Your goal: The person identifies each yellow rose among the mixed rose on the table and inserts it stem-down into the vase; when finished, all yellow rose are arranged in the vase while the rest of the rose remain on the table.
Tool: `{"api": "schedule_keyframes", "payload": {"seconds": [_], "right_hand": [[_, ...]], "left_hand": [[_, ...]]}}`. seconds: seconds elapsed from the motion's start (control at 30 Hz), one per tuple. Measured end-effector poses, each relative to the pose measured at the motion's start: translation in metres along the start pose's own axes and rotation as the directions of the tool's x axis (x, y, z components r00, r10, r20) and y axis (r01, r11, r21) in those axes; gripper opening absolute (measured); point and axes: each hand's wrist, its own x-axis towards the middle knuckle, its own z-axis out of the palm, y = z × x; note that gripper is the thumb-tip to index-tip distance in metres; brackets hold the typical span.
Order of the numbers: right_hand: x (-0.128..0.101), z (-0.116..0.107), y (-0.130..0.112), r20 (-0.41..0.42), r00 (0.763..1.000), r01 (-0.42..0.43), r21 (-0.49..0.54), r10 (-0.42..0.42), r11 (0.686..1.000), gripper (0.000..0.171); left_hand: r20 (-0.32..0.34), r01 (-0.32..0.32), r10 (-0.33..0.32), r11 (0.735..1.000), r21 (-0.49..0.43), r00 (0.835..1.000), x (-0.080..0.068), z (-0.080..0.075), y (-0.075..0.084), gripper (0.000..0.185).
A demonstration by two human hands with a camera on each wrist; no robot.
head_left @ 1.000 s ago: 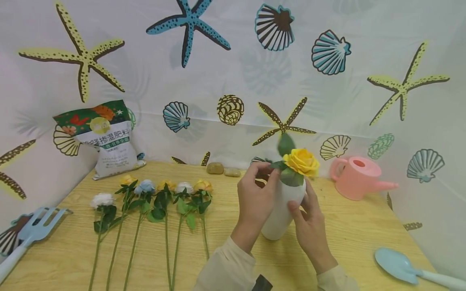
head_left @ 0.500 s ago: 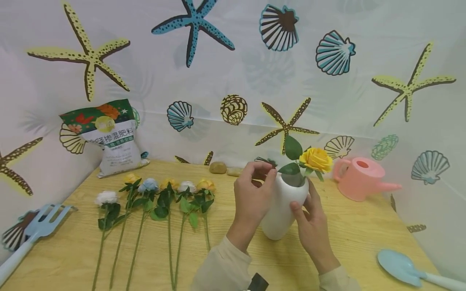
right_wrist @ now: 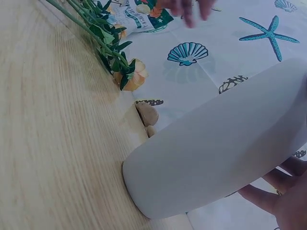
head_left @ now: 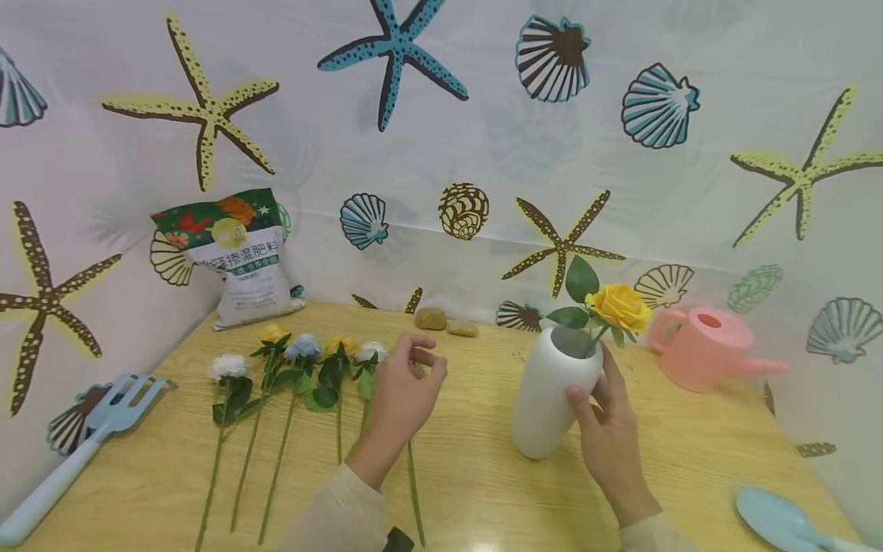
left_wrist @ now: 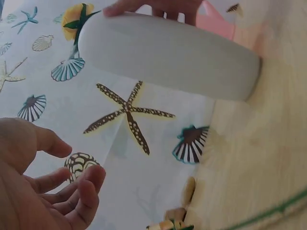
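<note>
A white vase [head_left: 548, 402] stands on the wooden table [head_left: 483, 491] with a yellow rose [head_left: 621, 307] leaning out of its mouth to the right. My right hand [head_left: 595, 387] grips the vase's right side, thumb in front and fingers behind. My left hand [head_left: 431, 366] hovers left of the vase, fingers loosely curled and empty, over the nearest of several stemmed roses [head_left: 303, 346] lying in a row. The left wrist view shows the empty left hand [left_wrist: 79, 165] below the vase [left_wrist: 168, 52]. The right wrist view shows the vase [right_wrist: 220, 158] and my right hand's fingers [right_wrist: 268, 191] behind it.
A fertiliser bag [head_left: 241, 257] leans at the back left. Two stones [head_left: 431, 318] lie by the wall. A pink watering can [head_left: 710, 349] stands right of the vase. A blue rake [head_left: 90, 437] lies at the left edge, a blue spade [head_left: 786, 521] at the front right.
My left hand has let go of the vase's mouth and moved left over the lying roses. The yellow rose has settled leaning right. My right hand keeps its grip.
</note>
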Motion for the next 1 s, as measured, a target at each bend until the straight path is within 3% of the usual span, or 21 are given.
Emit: {"api": "schedule_keyframes", "payload": {"seconds": [0.1,0.23,0.43,0.57,0.77,1.0], "right_hand": [[-0.001,-0.002,-0.001,0.000,1.000,-0.008,0.004,0.008,1.000,0.069],[-0.002,-0.003,0.000,-0.001,1.000,-0.011,0.011,0.011,1.000,0.069],[-0.002,-0.004,0.000,0.005,1.000,-0.013,0.026,0.013,1.000,0.069],[-0.003,-0.004,0.000,0.007,1.000,-0.020,0.021,0.020,1.000,0.069],[-0.003,-0.002,-0.002,0.010,1.000,-0.022,0.029,0.022,0.999,0.069],[-0.002,0.000,-0.004,0.004,1.000,-0.020,0.014,0.020,1.000,0.068]], "left_hand": [[0.083,0.055,-0.066,0.990,0.131,0.994,-0.006,-0.013,-0.017,0.027],[0.137,0.075,-0.115,0.960,0.270,0.984,-0.015,-0.022,-0.035,0.037],[0.241,0.086,-0.179,0.932,0.352,0.954,-0.027,-0.022,-0.052,0.057],[0.294,0.062,-0.179,0.929,0.365,0.939,-0.034,-0.017,-0.059,0.064],[0.292,-0.011,-0.111,0.922,0.386,0.950,-0.037,-0.015,-0.065,0.060],[0.270,-0.033,-0.080,0.920,0.391,0.960,-0.037,-0.015,-0.065,0.061]]}}
